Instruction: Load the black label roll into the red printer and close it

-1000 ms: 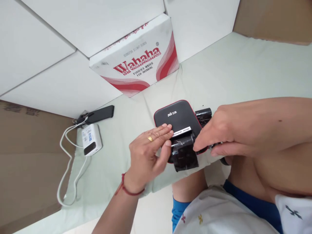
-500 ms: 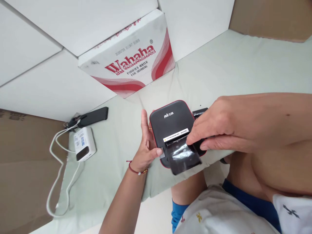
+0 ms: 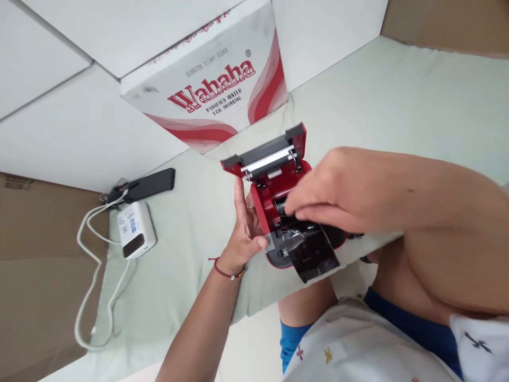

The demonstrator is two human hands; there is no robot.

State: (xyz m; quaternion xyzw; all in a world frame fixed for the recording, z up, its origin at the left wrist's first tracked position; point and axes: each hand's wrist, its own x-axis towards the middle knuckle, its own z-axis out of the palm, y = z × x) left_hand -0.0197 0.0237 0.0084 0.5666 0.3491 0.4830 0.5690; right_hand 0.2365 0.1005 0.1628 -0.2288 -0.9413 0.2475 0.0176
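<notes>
A black and red label printer (image 3: 269, 187) sits on the covered surface, its lid (image 3: 266, 154) raised and a silvery bar and roller showing underneath. My left hand (image 3: 246, 233) grips its left side, thumb on the front corner and fingers along the edge. With bent fingers, my right hand (image 3: 330, 185) reaches into the red compartment and pinches a roll of glossy dark film (image 3: 280, 206). From there a loose strip of film (image 3: 314, 254) hangs over the printer's front edge. My right fingers hide most of the roll.
Behind the printer stands a white and red water carton (image 3: 207, 85) against white panels. To the left lie a white power bank (image 3: 136, 228) with a looped white cable (image 3: 81, 286) and a black phone-like slab (image 3: 153, 185). Brown cardboard (image 3: 47, 265) borders the left side.
The printer's lid has swung up, uncovering the red compartment. My right hand has moved from the film at the front slot to the roll inside. My left hand keeps its hold.
</notes>
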